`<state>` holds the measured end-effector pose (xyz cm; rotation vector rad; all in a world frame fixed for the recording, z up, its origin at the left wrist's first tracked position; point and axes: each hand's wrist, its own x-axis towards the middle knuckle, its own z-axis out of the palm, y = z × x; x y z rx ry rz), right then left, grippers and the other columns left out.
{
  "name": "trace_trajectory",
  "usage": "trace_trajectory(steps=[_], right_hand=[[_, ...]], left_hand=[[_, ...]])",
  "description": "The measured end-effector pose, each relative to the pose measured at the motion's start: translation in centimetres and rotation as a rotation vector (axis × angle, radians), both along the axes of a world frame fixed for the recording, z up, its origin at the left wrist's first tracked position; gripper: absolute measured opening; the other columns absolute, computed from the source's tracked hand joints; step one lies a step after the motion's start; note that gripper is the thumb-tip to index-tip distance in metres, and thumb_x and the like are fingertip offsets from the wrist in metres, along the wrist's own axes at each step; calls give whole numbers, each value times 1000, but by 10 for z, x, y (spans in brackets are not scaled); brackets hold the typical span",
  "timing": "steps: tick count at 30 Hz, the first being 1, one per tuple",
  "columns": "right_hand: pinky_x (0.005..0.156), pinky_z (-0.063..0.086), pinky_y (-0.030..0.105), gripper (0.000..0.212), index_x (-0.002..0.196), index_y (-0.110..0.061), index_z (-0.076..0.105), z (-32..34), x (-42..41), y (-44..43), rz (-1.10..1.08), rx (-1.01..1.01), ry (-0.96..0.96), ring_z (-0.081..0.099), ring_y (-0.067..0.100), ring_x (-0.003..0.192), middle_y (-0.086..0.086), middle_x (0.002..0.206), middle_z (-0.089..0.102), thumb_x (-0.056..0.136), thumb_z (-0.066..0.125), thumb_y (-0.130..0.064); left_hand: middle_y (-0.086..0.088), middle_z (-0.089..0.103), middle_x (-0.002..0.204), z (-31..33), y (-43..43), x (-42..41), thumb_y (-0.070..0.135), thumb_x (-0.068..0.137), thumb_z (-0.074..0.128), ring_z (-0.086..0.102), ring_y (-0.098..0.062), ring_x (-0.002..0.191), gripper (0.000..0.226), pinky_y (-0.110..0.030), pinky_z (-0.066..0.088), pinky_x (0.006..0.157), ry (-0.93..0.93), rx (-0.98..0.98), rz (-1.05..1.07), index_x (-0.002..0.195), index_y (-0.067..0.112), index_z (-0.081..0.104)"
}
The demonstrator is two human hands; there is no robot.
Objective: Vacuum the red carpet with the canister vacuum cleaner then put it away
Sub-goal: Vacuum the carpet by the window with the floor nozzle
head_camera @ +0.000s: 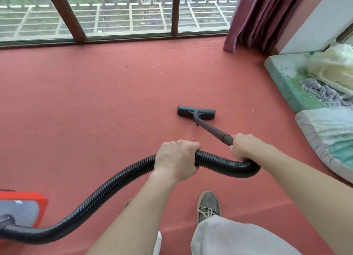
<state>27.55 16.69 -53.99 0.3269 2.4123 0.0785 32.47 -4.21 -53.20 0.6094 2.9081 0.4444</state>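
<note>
Nearest the camera, a leg in pale grey trousers [238, 237] ends in a worn grey lace-up shoe [208, 207] planted on the red carpet [86, 102]. At the lower left edge sits the red and grey canister vacuum body [21, 207], only partly in frame. From it the black ribbed flexible hose [107, 186] arcs up and to the right.

The person's left hand [175, 159] grips this hose from above, fingers wrapped fully round it. The right hand [246, 146] is closed round the top end of the dark grey rigid wand [212, 129], just where the hose loops into it.

The wand slants down and away to the flat dark grey floor head [196, 112], which rests on the carpet near mid-room. Beyond it lie small pale scraps of debris [214, 60] (thinly scattered). To the right are worn green and white foam pads [286, 77] with crumpled cloth on top. Farthest off hang a dark red curtain [254, 19] and a brown-framed window [124, 16].
</note>
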Motion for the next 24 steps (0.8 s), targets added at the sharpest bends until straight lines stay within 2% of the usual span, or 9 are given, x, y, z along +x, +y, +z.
trace_trajectory(steps=[3,6,10,12,14,17,19,22,24], right_hand=[[77,50,37,36,132,-27,45,13,45,12,44,-32,37,57,31,88,5,99,58,96,43,-33],[73,50,38,32,129,-31,43,30,84,10,89,-38,51,57,30,83,2,94,56,98,40,-34],[74,50,38,31,127,-31,45,53,134,10,106,7,19,60,30,86,3,100,60,96,41,-31],[77,51,36,33,127,-29,47,58,157,11,101,19,-18,62,29,91,2,103,61,94,45,-30],[80,52,36,34,126,-26,49,57,170,9,87,23,-80,63,28,92,1,99,59,92,48,-29],[85,54,38,38,127,-22,49,49,167,-2,57,38,-148,63,27,95,1,96,56,89,52,-28],[83,54,37,41,127,-20,50,40,149,-8,44,53,-146,63,28,95,2,94,56,86,55,-22],[83,53,37,45,127,-14,52,29,99,-13,51,73,-90,62,32,97,8,107,62,83,56,-13],[79,50,37,45,128,-13,52,26,68,-17,59,68,-58,58,33,89,9,97,56,83,55,-11]], left_hand=[[7,62,84,-6,10,22,37,81,60,62,-24,76,21,-32,33,61,-3,35,-83,82,29,40],[7,60,77,-7,14,52,34,77,60,61,-25,70,23,-31,28,57,18,57,-98,79,28,38],[7,59,70,1,17,90,34,71,62,61,-25,65,21,-30,27,56,46,96,-168,75,27,43],[7,63,74,8,19,99,35,72,61,63,-25,69,16,-30,29,59,57,74,-228,77,27,48],[6,67,83,15,20,103,36,74,62,64,-25,76,19,-31,30,62,54,22,-262,78,29,45],[5,67,89,14,17,104,36,77,59,64,-26,82,19,-32,31,64,-8,-39,-244,79,29,42],[5,67,86,12,11,97,36,78,57,64,-27,81,16,-33,33,64,-36,-53,-193,79,28,44],[5,65,80,8,3,77,37,78,58,63,-27,76,15,-33,35,63,-57,-42,-80,78,29,45],[5,63,77,7,1,63,37,79,58,63,-26,74,17,-33,38,63,-49,-46,-5,75,28,44]])
